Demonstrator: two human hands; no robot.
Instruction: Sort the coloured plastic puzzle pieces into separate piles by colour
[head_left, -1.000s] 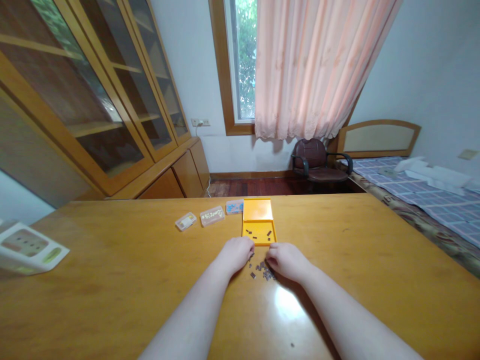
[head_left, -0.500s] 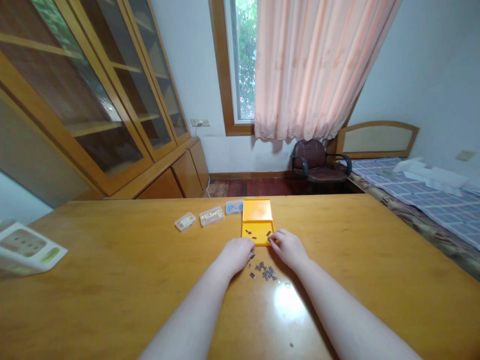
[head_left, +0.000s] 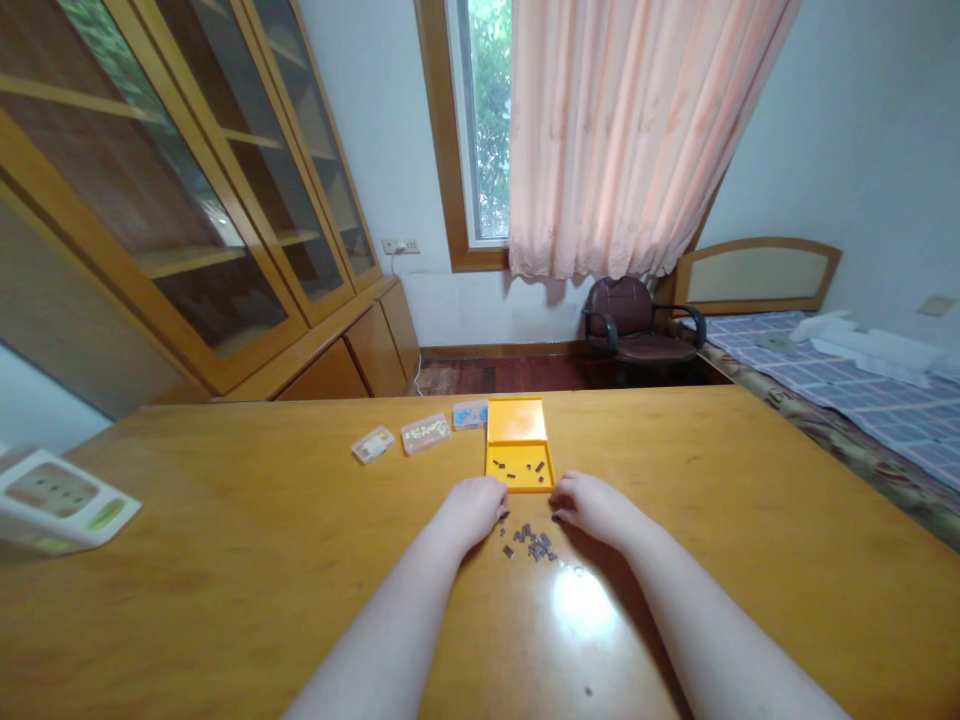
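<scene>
My left hand (head_left: 474,503) rests on the table just in front of a yellow box, its fingers closed on a small dark piece (head_left: 504,516) that shows at the fingertips. The open yellow box (head_left: 551,472) lies flat, its lid (head_left: 516,420) folded back; several small dark brown pieces (head_left: 511,476) are scattered in its near tray. Beside the box's near right corner is my right hand (head_left: 592,505), fingers bent together with a dark piece (head_left: 556,518) at their tips. Between the hands sits a loose pile of small dark brown pieces (head_left: 538,547) on the table.
Left of the box stand clear plastic cases, one with blue pieces (head_left: 469,415), one with pale pieces (head_left: 426,433) and a smaller one (head_left: 373,444). A white and green container (head_left: 67,498) is at the table's left. One tiny piece (head_left: 589,691) lies near the front.
My right hand has drawn back from the box's tray toward the right side of the pile. More small dark pieces now show in the tray's right part. My left hand has hardly moved.
</scene>
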